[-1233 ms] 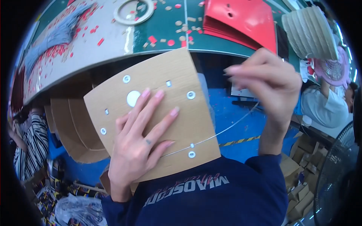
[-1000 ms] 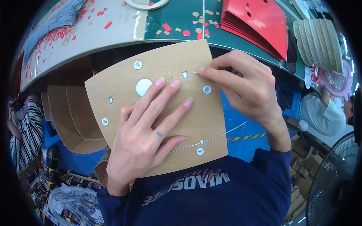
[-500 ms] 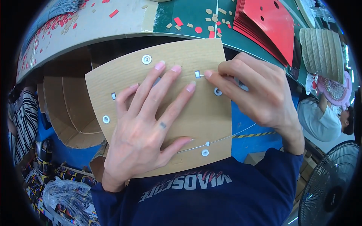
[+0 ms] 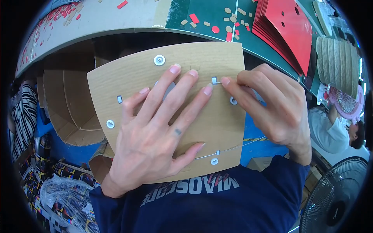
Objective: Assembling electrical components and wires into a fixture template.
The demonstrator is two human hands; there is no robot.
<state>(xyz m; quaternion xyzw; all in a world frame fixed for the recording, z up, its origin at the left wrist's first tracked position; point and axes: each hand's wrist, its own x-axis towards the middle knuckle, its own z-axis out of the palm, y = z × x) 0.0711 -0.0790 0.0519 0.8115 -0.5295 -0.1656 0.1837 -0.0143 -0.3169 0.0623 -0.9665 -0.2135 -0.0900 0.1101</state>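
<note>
A tan, wood-grained cardboard panel (image 4: 217, 124) with a curved far edge lies in front of my torso. My left hand (image 4: 155, 132) rests flat on it, fingers spread, partly covering a hole. At the panel's right side my right hand (image 4: 274, 103) is closed, thumb and finger pinching a thin pale cord (image 4: 219, 82) at a small metal clip (image 4: 214, 80) set in a slot. Along the near edge another stretch of thin cord (image 4: 237, 148) passes a small clip (image 4: 218, 152) and leaves the panel to the right. Round white snap discs (image 4: 159, 60) sit near the edges.
Beyond the panel is a curved table (image 4: 155, 29) strewn with red and tan scraps. A stack of red sheets (image 4: 285, 33) lies at far right. An open cardboard box (image 4: 72, 105) stands left. A black fan (image 4: 336, 198) is near right; another person (image 4: 328, 130) sits beyond.
The panel and both hands appear shifted slightly right in view, along with the table. The left hand stays flat and the right hand keeps its pinch at the clip.
</note>
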